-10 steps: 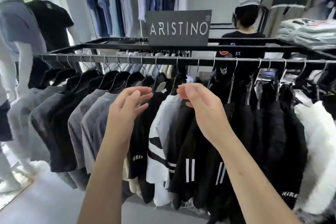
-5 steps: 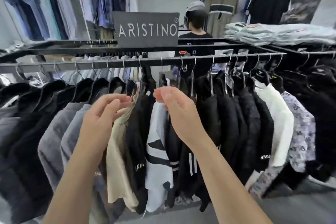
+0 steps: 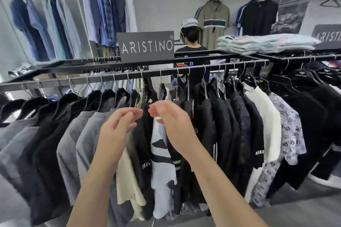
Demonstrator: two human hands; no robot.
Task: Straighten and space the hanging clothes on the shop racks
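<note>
Crosswise, rail (image 3: 166,72) runs left-right, clothes (image 3: 73,143) hang down, left hand (image 3: 118,129), right hand (image 3: 173,125)

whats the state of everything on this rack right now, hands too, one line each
left hand, fingers loosely curled, gripping nothing
right hand, fingers curled, grip unclear
black shirt, hanging between the hands
grey shirts, hanging, evenly spaced
black jackets, hanging, bunched tight
folded stack, lying on top of the rack
sign, upright
</note>
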